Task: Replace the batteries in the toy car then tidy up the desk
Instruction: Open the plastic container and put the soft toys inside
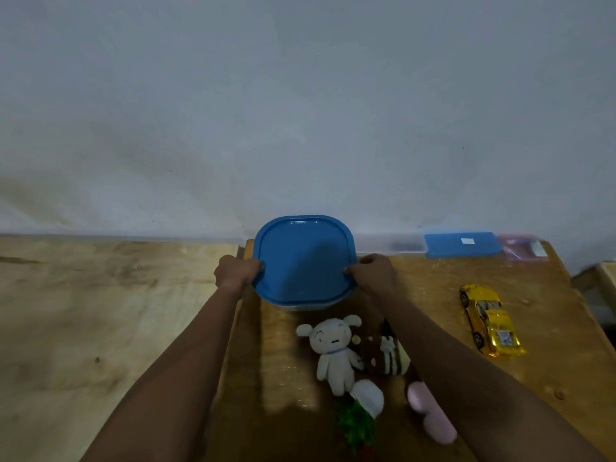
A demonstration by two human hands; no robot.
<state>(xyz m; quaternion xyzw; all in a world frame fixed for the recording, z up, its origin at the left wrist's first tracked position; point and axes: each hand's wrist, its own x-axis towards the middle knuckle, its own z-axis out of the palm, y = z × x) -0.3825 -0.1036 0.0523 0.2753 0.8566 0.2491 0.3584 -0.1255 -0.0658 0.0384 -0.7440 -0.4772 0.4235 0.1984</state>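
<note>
Left hand (237,271) and right hand (376,272) both gripping opposite edges of the rounded-square blue plastic lid (303,260) at the wooden desk's (433,295) far side, shiny yellow toy car (489,320) sitting off right, white plush doll (333,351) near centre

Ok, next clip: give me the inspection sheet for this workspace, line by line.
Surface: wooden desk, bare in patches, against a pale wall.
Job's things: yellow toy car lies on the right of the desk, untouched; no batteries seen.
Container: blue-lidded box at the back edge, lid on.
Clutter: white plush toy, brown striped plush, pink item, green and white item; blue case and clear boxes along the wall.
Hands: left hand and right hand each have a grip on a side of the box lid.
Cables: nothing seen.
Surroundings: lighter wooden surface on the left.
</note>
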